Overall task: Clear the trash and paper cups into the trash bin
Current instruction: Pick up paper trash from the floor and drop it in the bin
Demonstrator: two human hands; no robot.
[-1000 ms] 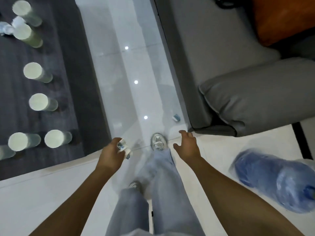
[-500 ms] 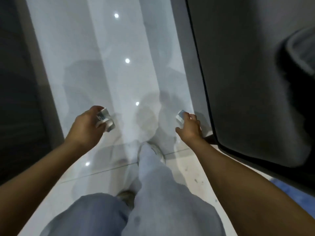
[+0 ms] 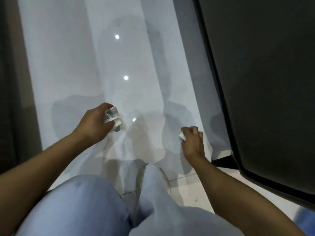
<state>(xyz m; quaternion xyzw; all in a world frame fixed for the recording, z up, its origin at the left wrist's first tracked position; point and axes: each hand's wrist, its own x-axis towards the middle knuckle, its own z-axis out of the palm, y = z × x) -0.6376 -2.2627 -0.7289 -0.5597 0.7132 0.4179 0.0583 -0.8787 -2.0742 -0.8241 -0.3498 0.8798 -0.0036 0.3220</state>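
Mostly hidden: white scrap (image 3: 182, 135) in right hand (image 3: 193, 142); left hand (image 3: 95, 122) grips crumpled wrapper (image 3: 113, 118).

No text, brand or number can be read. Blue print is seen on the crumpled white paper wrapper (image 3: 112, 118), but it is too blurred to be made out.

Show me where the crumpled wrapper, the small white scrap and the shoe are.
crumpled wrapper (image 3: 113, 118): head view, on its blue-and-white printed face, beside the left hand's fingers.
small white scrap (image 3: 182, 136): head view, on the corner poking from the right hand.
shoe (image 3: 140, 178): head view, on its toe edge.
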